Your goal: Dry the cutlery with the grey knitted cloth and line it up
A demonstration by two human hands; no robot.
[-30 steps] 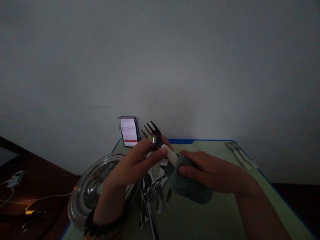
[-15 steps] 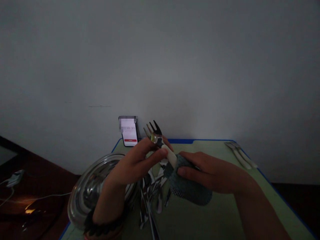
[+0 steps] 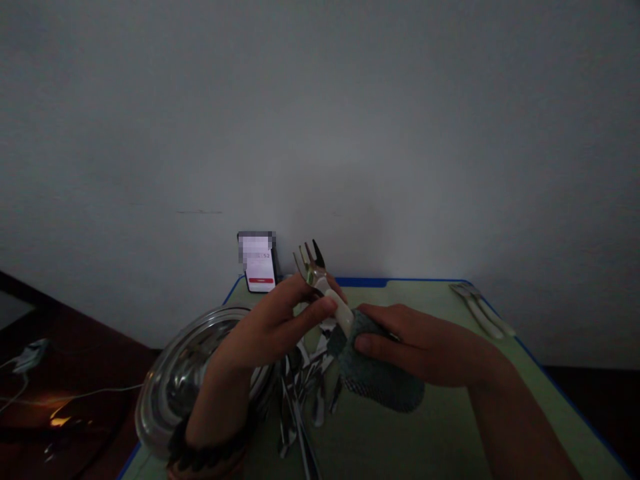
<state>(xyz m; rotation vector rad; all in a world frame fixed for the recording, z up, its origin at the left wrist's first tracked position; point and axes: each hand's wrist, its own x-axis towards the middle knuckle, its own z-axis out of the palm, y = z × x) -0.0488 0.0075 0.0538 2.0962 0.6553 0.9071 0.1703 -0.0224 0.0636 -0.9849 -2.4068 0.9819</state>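
A fork (image 3: 340, 312) with metal tines and a pale handle is held up over the table, tines pointing up and away. My left hand (image 3: 280, 320) pinches it near the neck between thumb and fingers. Wrapped around the lower end of the handle is a grey-green cloth (image 3: 383, 377), gripped by my right hand (image 3: 410, 340); the handle's end is hidden in it. Beneath my hands lies a loose pile of metal cutlery (image 3: 300, 393), partly covered by the left hand and the cloth.
A shiny metal bowl (image 3: 165, 393) stands at the left, partly behind my left forearm. A phone (image 3: 260, 263) leans on the wall at the back. Several pale-handled utensils (image 3: 483, 312) lie at the right edge of the green table (image 3: 425, 440). A white cable (image 3: 95, 392) runs at the left.
The fork has turned slightly about its length, its tines shifting a little to the right. Both hands stay almost in place, still holding fork and cloth.
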